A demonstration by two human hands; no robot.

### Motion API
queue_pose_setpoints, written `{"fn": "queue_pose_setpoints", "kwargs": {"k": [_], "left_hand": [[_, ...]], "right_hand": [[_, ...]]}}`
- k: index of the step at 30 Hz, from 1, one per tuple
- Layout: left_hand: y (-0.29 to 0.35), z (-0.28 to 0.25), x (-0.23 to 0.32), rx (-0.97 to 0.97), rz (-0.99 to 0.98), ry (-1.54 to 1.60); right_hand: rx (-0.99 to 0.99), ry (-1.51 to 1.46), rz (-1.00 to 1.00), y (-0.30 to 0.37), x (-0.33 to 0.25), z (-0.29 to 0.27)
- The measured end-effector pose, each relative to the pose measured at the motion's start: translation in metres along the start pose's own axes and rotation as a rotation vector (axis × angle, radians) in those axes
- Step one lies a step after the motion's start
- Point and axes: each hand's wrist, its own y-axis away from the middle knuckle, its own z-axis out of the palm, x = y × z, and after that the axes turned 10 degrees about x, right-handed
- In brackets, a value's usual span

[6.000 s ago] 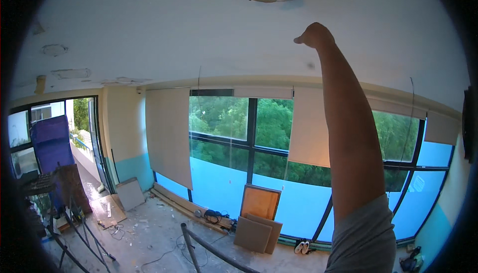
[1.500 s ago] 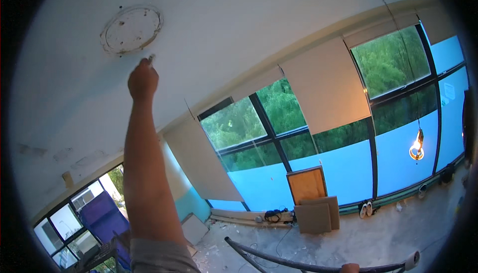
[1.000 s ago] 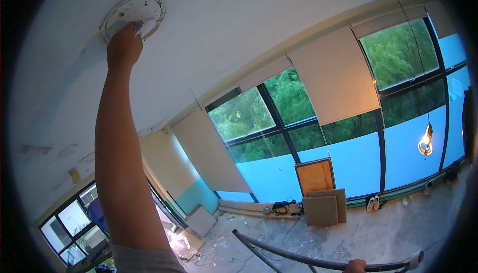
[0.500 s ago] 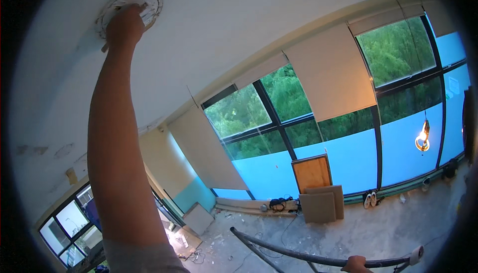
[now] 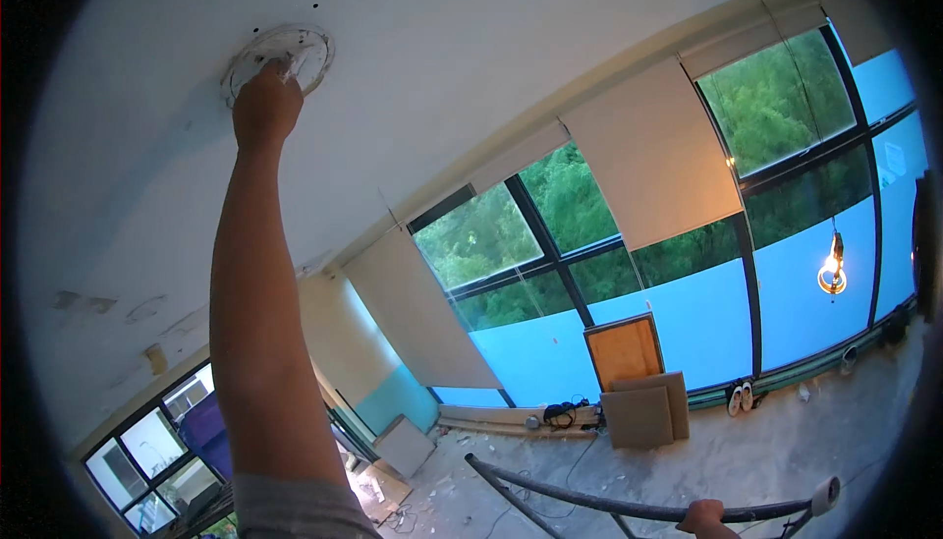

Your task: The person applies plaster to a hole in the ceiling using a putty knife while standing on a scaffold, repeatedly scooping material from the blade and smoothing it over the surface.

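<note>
My left arm stretches up to the ceiling, where my left hand (image 5: 268, 107) is closed at a round patch (image 5: 319, 57) with a cracked, whitish rim. What the fingers hold, if anything, is hidden behind the hand. Low on the right, my right hand (image 5: 702, 516) is wrapped around a dark metal rail (image 5: 589, 508) of a tubular frame. A white roll-like piece (image 5: 826, 495) sits at the rail's right end.
A lit bulb (image 5: 833, 272) hangs at the right before tall windows (image 5: 580, 352) with blinds (image 5: 648, 156). Boards (image 5: 638, 416) lean below them, near shoes (image 5: 741, 398) and black cable (image 5: 565, 413). Debris and wires lie on the concrete floor (image 5: 550, 460). A wire (image 5: 771, 18) dangles from the ceiling.
The view has shifted, so the ceiling patch sits lower and further right. My left hand has turned at the patch; a stick-like end seen beside it earlier no longer shows. My right hand stays on the rail.
</note>
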Motion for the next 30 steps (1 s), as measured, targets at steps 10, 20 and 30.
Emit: {"fn": "queue_pose_setpoints", "kwargs": {"k": [10, 20, 30], "left_hand": [[-0.021, 0.004, -0.008, -0.014, 0.140, -0.205], [-0.017, 0.041, -0.026, -0.265, 0.010, -0.188], [0.073, 0.066, -0.027, 0.035, -0.050, 0.300]], "right_hand": [[0.030, 0.031, -0.037, -0.009, -0.003, -0.003], [0.026, 0.049, -0.023, 0.004, -0.005, -0.014], [0.041, -0.088, -0.042, 0.039, -0.017, -0.069]]}}
